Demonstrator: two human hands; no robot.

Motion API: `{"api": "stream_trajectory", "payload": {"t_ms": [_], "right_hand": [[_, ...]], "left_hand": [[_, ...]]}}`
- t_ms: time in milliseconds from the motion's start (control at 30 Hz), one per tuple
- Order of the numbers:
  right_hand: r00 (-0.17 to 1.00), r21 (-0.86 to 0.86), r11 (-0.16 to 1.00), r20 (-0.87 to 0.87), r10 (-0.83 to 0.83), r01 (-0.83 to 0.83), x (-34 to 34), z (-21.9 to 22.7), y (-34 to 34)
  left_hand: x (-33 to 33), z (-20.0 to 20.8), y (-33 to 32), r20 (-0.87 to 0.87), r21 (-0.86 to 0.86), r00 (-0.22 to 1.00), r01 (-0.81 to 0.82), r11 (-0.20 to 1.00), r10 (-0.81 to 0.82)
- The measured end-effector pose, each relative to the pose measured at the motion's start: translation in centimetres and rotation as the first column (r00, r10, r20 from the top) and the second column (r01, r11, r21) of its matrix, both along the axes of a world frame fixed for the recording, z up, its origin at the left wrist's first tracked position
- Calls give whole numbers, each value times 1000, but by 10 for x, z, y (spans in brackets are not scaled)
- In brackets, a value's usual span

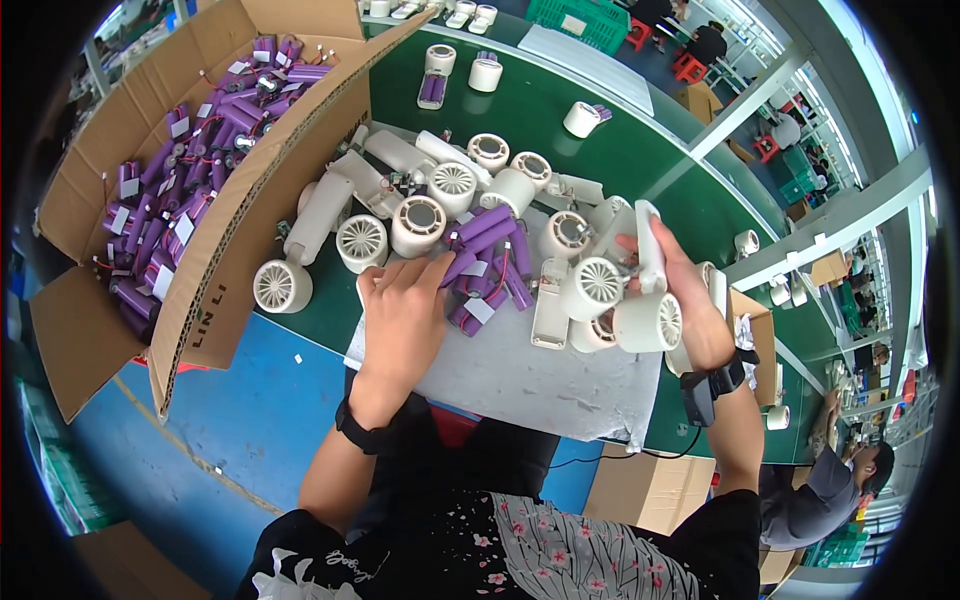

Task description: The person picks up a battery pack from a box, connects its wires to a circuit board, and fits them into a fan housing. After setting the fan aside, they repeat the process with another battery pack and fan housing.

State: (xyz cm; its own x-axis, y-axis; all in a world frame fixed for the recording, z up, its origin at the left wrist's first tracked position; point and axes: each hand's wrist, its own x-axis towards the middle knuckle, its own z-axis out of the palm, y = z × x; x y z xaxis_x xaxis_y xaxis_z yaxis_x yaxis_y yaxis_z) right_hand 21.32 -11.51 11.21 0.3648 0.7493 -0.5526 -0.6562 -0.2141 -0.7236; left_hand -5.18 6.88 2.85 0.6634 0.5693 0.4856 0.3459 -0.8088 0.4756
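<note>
My right hand (690, 290) is closed around a white fan housing (650, 245), its narrow handle part upright beside the thumb. A round white fan head (648, 322) sits just below that hand; whether it belongs to the same piece is hard to see. My left hand (405, 310) has curled fingers at the edge of a small heap of purple battery packs (487, 228). Its fingertips are on one purple battery pack (458, 268), partly covered by them. Around both hands lie several white fan bodies (418, 225) with round slotted heads, and an open half-shell (550, 305).
A large cardboard box (235, 330) full of purple battery packs stands at left. Under the parts lies a grey sheet (520, 385) on the green table (520, 100). More fan pieces (485, 72) stand farther back. At right a co-worker (825, 495) sits near a smaller carton (755, 335).
</note>
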Motion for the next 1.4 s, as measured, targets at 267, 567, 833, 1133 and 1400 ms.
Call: {"api": "stream_trajectory", "payload": {"t_ms": [267, 567, 833, 1133, 1400], "right_hand": [[968, -80, 992, 239, -74, 95, -16, -8, 11], [961, -216, 975, 253, 108, -52, -15, 7, 0], [868, -249, 962, 447, 219, -114, 5, 13, -37], [420, -159, 987, 896, 146, -2, -88, 23, -120], [-231, -209, 970, 945, 233, 124, -145, -82, -141]], "left_hand": [[-4, 8, 2, 149, -52, 989, 7, 999, 1], [-1, 15, -4, 464, -316, 880, 57, 947, 102], [-10, 17, -24, 792, -585, 551, 564, 583, 262], [-9, 13, -50, 785, -619, 615, 777, 112, 74], [13, -5, -88, 776, -630, 605, 752, -193, -175]]}}
